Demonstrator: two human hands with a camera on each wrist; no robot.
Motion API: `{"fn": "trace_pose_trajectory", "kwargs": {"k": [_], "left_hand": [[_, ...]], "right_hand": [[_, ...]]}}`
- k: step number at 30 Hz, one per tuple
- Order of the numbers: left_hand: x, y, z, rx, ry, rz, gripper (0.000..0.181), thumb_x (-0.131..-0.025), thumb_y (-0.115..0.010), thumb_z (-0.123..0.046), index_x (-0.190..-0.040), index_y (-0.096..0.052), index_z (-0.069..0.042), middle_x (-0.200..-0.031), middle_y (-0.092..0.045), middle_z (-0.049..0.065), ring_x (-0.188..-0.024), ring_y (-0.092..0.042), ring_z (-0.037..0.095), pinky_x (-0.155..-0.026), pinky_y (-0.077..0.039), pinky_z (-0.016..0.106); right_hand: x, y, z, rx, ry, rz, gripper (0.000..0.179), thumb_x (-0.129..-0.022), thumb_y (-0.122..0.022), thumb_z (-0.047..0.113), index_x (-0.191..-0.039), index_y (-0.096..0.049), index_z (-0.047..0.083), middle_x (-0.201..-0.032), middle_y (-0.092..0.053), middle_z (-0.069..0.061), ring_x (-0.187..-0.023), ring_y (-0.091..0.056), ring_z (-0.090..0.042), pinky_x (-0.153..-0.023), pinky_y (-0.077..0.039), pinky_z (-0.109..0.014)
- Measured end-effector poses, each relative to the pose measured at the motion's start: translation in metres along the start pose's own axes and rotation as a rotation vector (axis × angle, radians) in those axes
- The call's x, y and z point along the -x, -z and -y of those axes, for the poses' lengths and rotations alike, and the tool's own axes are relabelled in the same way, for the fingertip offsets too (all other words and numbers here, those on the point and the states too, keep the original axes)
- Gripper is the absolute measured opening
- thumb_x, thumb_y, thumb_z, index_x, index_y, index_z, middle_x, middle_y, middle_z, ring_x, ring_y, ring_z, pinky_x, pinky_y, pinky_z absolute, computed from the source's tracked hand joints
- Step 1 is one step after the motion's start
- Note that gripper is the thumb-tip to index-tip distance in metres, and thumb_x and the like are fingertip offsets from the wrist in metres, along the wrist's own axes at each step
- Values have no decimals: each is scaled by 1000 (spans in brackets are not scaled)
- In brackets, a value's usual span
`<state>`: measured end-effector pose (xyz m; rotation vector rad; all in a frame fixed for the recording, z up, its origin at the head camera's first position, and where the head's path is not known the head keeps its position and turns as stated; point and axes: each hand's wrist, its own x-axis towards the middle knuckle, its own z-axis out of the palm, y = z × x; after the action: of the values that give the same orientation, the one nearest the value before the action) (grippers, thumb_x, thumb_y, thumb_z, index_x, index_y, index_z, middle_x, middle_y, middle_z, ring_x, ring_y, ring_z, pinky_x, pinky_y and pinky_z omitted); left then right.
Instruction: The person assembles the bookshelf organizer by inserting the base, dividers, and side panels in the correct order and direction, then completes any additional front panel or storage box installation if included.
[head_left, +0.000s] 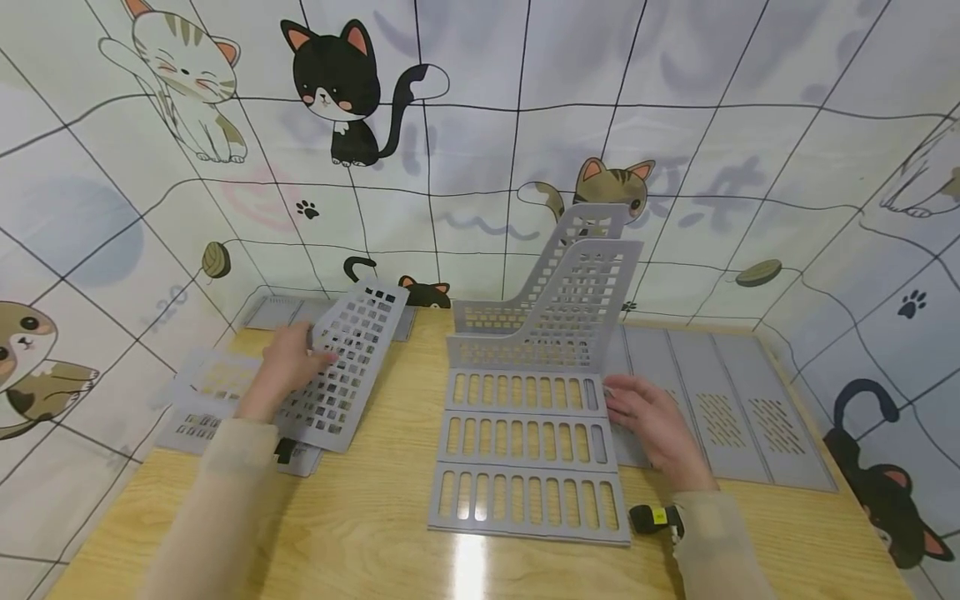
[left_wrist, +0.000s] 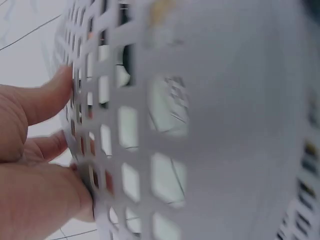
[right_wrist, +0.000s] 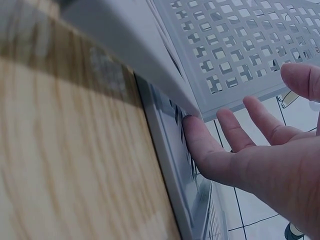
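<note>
My left hand [head_left: 288,358] grips a light grey plastic panel [head_left: 358,350] with rows of square holes, tilted up at the left. In the left wrist view, the thumb and fingers [left_wrist: 50,97] are at its edge, and the panel [left_wrist: 220,100] fills most of the view. My right hand [head_left: 652,417] is beside the right edge of a slotted grey base [head_left: 528,466], fingers loosely extended. Its index fingertip [right_wrist: 192,125] is right at the panel edge in the right wrist view. Two upright perforated side panels [head_left: 628,271] stand at the back of the base.
Flat grey panels with slanted slots [head_left: 675,350] lie to the right. More grey pieces [head_left: 183,429] lie beneath and beside the left hand, and another panel [head_left: 277,312] is at the back left. Behind the wooden table [head_left: 375,500] is a wall covering [head_left: 480,150] with cat drawings.
</note>
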<state>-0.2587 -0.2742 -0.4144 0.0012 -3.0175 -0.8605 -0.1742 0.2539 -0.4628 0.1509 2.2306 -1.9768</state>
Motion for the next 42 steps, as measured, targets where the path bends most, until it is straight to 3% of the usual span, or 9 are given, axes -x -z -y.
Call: {"fn": "trace_pose_trajectory", "kwargs": {"k": [3,6,12,18,24,32,42], "left_hand": [[-2,0,-15,53,-93,-31,24,-104,-62,-13,-112,-58,9,-96,-58,22,-83,-56,33,-70,-48,42],[-1,-1,-30,105,-166,-46,19,-107,-54,-11,-101,-58,6,-91,-56,19,-78,-53,29,-66,-44,37],[4,-8,-59,270,-241,-67,20,-108,-50,-6,-110,-61,10,-99,-53,20,-85,-51,29,-70,-44,36],[8,-23,-79,365,-236,-140,15,-107,-53,-9,-106,-56,6,-99,-49,16,-81,-46,26,-68,-42,34],[10,-35,-85,407,-257,-176,17,-107,-54,-9,-95,-51,2,-94,-45,12,-80,-44,23,-67,-40,30],[9,-44,-82,412,-272,-169,23,-106,-54,-8,-86,-45,-3,-93,-42,12,-80,-43,23,-67,-39,32],[12,-47,-82,455,-269,-140,19,-106,-55,-7,-89,-48,-1,-92,-44,11,-79,-46,22,-66,-42,29]], "right_hand": [[0,1,-1,-8,2,1,52,-111,-49,23,-150,-38,-9,-154,-41,-29,-125,-57,-19,-101,-51,-25],[0,1,-2,-7,6,0,53,-111,-49,23,-150,-38,-10,-154,-40,-29,-125,-58,-19,-100,-51,-25],[-1,1,-2,-12,11,0,52,-111,-50,23,-149,-38,-10,-153,-41,-29,-122,-59,-15,-99,-52,-24],[-2,1,-3,-17,12,3,52,-110,-50,23,-149,-38,-10,-153,-41,-29,-122,-59,-16,-99,-51,-23],[-2,0,-3,-22,6,2,54,-110,-51,24,-149,-38,-11,-153,-41,-29,-122,-59,-16,-99,-52,-23],[-2,1,-4,-35,7,3,54,-110,-50,23,-149,-37,-11,-154,-39,-29,-120,-59,-13,-98,-52,-23],[-2,1,-3,-45,9,10,52,-110,-50,20,-148,-36,-12,-153,-38,-30,-118,-59,-13,-98,-52,-23]]}}
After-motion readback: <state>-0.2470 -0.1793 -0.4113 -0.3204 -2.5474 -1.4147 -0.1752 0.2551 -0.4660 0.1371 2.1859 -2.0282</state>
